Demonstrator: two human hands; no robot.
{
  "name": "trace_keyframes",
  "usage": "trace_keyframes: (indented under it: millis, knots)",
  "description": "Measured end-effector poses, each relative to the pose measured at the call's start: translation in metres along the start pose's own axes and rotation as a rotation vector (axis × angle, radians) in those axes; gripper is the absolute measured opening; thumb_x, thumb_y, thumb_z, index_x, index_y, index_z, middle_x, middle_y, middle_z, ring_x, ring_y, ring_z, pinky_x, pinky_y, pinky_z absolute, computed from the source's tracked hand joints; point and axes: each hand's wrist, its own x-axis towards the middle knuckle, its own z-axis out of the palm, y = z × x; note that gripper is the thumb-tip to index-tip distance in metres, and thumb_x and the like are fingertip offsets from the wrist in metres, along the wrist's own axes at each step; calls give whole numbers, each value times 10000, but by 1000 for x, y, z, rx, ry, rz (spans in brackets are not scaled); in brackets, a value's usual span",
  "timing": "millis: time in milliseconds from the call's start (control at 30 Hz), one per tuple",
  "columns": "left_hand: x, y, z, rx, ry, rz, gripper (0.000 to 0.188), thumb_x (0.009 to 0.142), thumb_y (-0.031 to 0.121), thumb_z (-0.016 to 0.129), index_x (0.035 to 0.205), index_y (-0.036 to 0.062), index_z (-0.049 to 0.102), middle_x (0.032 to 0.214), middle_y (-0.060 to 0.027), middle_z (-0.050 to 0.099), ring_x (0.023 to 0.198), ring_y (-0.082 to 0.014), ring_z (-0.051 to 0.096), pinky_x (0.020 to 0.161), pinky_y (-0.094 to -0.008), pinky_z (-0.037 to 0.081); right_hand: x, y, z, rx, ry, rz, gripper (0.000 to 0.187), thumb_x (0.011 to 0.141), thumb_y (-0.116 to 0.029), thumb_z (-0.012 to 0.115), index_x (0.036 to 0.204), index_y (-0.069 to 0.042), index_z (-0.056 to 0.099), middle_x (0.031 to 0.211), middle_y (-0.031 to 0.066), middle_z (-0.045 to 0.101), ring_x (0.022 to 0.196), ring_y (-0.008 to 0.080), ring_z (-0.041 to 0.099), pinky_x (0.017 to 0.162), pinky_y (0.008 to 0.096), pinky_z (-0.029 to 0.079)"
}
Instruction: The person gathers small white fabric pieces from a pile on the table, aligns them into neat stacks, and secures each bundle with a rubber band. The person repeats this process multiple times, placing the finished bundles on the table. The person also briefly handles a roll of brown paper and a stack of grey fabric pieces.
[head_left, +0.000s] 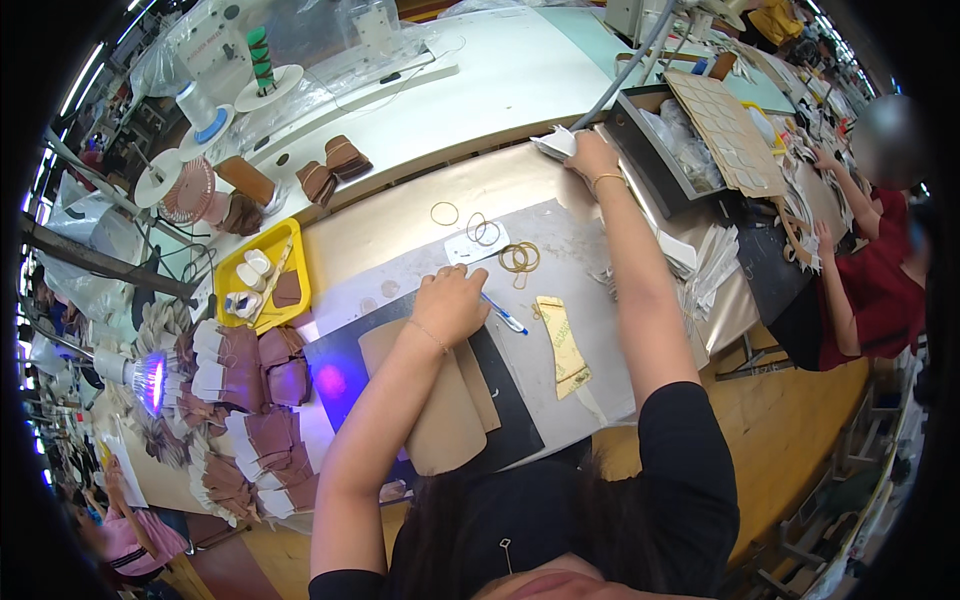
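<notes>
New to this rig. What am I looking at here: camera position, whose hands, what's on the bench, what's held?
One fisheye camera worn on a person's head, looking down; edges bend. No machine: two bare hands. The left hand holds a blue pen and rests on tan leather pieces lying on a dark mat. The right hand reaches far forward, touching white sheets beside a grey tray. Nearby lie rubber bands, a yellowish paper pattern and a yellow tray. The person in red at right is a co-worker.

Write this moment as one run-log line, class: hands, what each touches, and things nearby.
left hand: fist on tan leather piece, pen beside | right hand: reaching to white piece | nearby: rubber bands, yellow tray
</notes>
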Motion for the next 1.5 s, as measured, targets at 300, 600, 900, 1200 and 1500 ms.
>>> trace_keyframes:
  millis: [300,600,900,1200,1500]
  knots:
    - [16,6,-31,-1155,269,-201,619,900,445,599,1345,38,456,1256,-105,550,1143,-239,543,996,-368,392,-101,-71,-89,773,36,-365,680,662,-417,825,1131,3,566,1031,194,646,922,291,657,829,359,517]
    - [10,-5,-47,-2124,286,-170,498,993,434,434,1283,30,461,1205,-116,572,1088,-212,576,945,-375,474,-204,-117,-86,818,151,-776,205,839,-112,670,1022,-21,651,1025,124,635,839,239,663,706,317,534]
    - [16,-9,-18,-1841,115,-298,381,939,291,560,1197,11,539,1100,-108,626,986,-208,615,872,-350,501,-229,-101,-80,149,194,-1031,90,749,-87,589,749,-13,640,804,147,659,668,262,655,569,365,537]
    - [28,-34,-19,-1966,-290,-82,311,955,222,501,1160,-5,556,1130,-104,615,1002,-198,619,862,-347,512,-215,-97,-67,615,395,-1006,110,723,-164,617,760,-79,675,723,72,657,671,255,635,630,359,501]
    - [29,-24,-39,-1873,-42,-20,410,955,311,500,1175,-34,502,1105,-157,572,1052,-250,557,968,-393,435,-271,-78,-47,1184,88,-671,167,800,-185,634,811,-20,619,712,120,630,668,264,612,624,379,477]
